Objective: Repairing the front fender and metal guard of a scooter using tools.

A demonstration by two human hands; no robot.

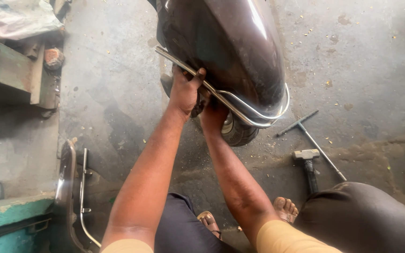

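Note:
A dark glossy scooter body panel (240,47) rises in front of me, with a chrome guard rail (254,115) curving around its lower edge. My left hand (183,91) is closed around that rail on its left stretch. My right hand (213,117) reaches under the panel just beside it, between the rail and the black tyre (240,133); its fingers are hidden behind the rail and panel, so what they hold cannot be made out.
A hammer (308,161) and a T-handle wrench (312,138) lie on the stained concrete floor to the right. A detached panel with a chrome rail (73,187) rests at the lower left beside a green bench (5,65). My knees and sandalled feet (284,208) are below.

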